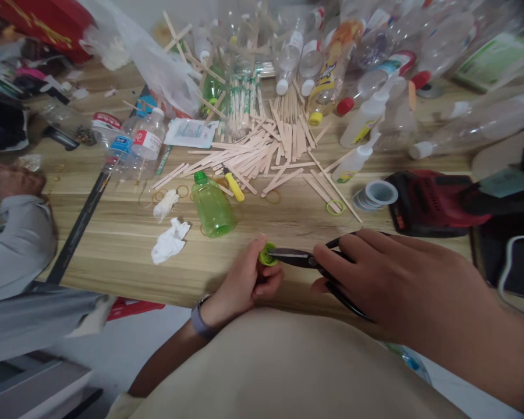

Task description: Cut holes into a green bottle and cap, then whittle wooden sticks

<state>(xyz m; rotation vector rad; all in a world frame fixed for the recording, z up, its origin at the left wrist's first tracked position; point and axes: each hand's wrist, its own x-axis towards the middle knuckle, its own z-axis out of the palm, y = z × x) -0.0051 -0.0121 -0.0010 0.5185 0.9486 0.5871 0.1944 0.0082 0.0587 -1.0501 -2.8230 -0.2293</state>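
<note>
Near the table's front edge my left hand [240,279] pinches a green bottle cap [268,254] with its hollow inside facing up. My right hand [388,279] is closed round the black handles of a pair of scissors [305,258]. The scissors' blades look nearly together, and their tip reaches into the cap. Just beyond my left hand a small green plastic bottle [212,208] lies on the table, its green neck pointing away. A yellow-handled tool [234,185] and crumpled white tissues [170,240] lie close to it.
Behind lie many loose wooden sticks [262,145] and a crowd of plastic bottles [292,55]. To the right are a tape roll [375,195] and a red-black power tool battery [432,203]. A co-worker's arm [15,238] rests at the left, past a dark strip [81,224].
</note>
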